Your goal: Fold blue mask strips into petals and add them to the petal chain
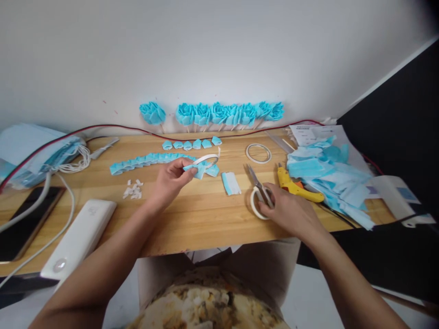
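My left hand point(175, 178) pinches a small light-blue fabric piece point(199, 172). A narrow roll of white tape point(206, 160) hangs at this piece, its loose end sticking up. Behind that hand runs a row of overlapping folded blue pieces point(147, 161). My right hand point(286, 205) is closed on the handles of metal scissors point(254, 174), which point away from me low over the table. Under the handles lies a wider white tape roll point(254, 204). Between my hands rests a flat blue-and-white strip point(231, 183).
Blue fabric flowers point(218, 113) on sticks lean against the wall. Another tape ring point(258, 153), a yellow glue gun point(297, 185) and blue scraps point(325, 169) are to the right. White paper bits point(133, 189), a power bank point(80, 237), a phone point(30, 219) and stacked masks point(34, 151) are to the left.
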`<state>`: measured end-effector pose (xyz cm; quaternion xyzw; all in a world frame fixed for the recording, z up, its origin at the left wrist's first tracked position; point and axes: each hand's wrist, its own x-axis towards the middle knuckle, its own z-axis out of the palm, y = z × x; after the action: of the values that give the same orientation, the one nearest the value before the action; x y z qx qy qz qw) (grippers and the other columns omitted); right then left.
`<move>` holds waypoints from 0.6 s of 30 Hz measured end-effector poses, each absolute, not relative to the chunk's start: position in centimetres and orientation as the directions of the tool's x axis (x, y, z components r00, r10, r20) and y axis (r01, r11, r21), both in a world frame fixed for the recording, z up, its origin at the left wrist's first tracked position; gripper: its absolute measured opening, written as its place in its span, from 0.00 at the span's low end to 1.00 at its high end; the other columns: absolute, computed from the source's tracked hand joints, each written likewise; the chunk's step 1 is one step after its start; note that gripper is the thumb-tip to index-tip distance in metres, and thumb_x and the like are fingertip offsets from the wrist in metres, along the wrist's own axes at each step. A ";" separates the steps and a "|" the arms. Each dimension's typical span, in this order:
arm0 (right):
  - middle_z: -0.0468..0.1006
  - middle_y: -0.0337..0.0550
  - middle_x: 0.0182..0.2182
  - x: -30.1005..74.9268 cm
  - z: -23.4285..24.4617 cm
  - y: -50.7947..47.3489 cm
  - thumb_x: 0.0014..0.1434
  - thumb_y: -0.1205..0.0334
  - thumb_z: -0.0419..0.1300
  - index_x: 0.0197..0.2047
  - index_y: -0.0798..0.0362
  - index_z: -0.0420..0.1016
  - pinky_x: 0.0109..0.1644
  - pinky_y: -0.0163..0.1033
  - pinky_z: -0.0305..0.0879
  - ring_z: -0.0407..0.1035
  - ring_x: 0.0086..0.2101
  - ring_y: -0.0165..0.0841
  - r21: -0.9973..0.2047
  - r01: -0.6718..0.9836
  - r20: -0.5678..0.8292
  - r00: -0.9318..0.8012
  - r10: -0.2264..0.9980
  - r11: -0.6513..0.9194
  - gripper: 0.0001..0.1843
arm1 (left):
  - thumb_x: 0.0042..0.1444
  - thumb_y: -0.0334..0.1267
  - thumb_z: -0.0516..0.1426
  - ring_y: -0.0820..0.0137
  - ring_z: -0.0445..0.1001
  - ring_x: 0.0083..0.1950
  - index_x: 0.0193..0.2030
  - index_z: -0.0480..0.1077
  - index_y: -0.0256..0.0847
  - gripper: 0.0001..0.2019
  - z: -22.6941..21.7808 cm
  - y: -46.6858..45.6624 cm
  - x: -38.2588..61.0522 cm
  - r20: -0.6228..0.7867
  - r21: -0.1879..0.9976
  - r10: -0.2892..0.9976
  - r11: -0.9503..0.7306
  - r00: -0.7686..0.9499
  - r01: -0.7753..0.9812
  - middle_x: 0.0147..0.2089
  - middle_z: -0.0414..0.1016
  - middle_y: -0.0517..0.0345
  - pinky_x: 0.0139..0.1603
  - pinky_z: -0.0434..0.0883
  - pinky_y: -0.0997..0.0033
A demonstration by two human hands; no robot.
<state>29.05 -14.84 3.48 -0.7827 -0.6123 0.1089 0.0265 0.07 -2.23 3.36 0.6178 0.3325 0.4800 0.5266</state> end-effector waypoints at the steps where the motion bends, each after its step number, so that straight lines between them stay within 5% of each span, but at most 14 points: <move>1: 0.83 0.48 0.33 29.6 3.7 -15.2 0.58 0.50 0.61 0.57 0.50 0.75 0.32 0.45 0.67 0.77 0.31 0.47 -0.320 0.902 -0.164 0.246 0.955 -0.288 0.25 | 0.52 0.52 0.68 0.77 0.60 0.25 0.26 0.70 0.40 0.19 3.4 -2.2 0.1 0.246 0.969 0.916 -0.225 0.318 -0.101 0.26 0.70 0.62 0.26 0.61 0.74; 4: 0.83 0.49 0.40 30.8 3.9 -17.2 0.57 0.45 0.63 0.64 0.45 0.69 0.32 0.45 0.71 0.77 0.32 0.43 -0.857 0.456 -0.178 0.179 0.968 -0.242 0.33 | 0.52 0.50 0.69 0.77 0.60 0.25 0.25 0.70 0.40 0.18 3.7 -2.3 0.1 0.252 0.967 0.913 -0.230 0.319 -0.105 0.25 0.69 0.62 0.26 0.61 0.74; 6: 0.81 0.52 0.48 30.6 3.5 -18.4 0.57 0.41 0.64 0.68 0.39 0.63 0.27 0.44 0.70 0.77 0.33 0.43 -0.979 0.085 -0.177 0.098 0.979 -0.185 0.38 | 0.52 0.50 0.69 0.77 0.61 0.25 0.26 0.70 0.40 0.18 3.8 -2.4 0.1 0.252 0.967 0.912 -0.231 0.322 -0.102 0.25 0.69 0.62 0.26 0.60 0.74; 8: 0.80 0.52 0.49 29.4 3.0 -19.0 0.55 0.41 0.67 0.67 0.37 0.64 0.32 0.45 0.73 0.77 0.39 0.45 -0.987 -0.079 -0.142 0.060 0.988 -0.137 0.39 | 0.52 0.50 0.68 0.77 0.61 0.25 0.27 0.71 0.40 0.17 3.8 -2.5 0.2 0.253 0.967 0.910 -0.235 0.327 -0.096 0.26 0.69 0.62 0.25 0.60 0.74; 14: 0.77 0.46 0.40 25.5 3.1 -17.3 0.44 0.32 0.72 0.63 0.39 0.68 0.30 0.43 0.71 0.73 0.34 0.41 -0.996 0.018 -0.089 -0.006 0.996 -0.089 0.46 | 0.53 0.48 0.67 0.76 0.63 0.27 0.27 0.70 0.41 0.16 3.9 -2.6 0.1 0.250 0.968 0.905 -0.246 0.344 -0.057 0.27 0.71 0.61 0.28 0.63 0.73; 18: 0.77 0.46 0.41 25.4 3.8 -16.1 0.52 0.30 0.65 0.64 0.39 0.64 0.33 0.45 0.73 0.72 0.31 0.39 -0.978 0.209 0.017 0.059 0.998 0.004 0.42 | 0.53 0.46 0.67 0.75 0.65 0.28 0.28 0.71 0.40 0.14 3.8 -2.5 0.0 0.248 0.968 0.908 -0.247 0.337 -0.047 0.28 0.72 0.60 0.29 0.64 0.73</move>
<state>25.39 -16.07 3.84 -0.5620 -0.5369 0.4267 0.4624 0.03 -2.53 3.83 0.6371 0.3380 0.4663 0.5123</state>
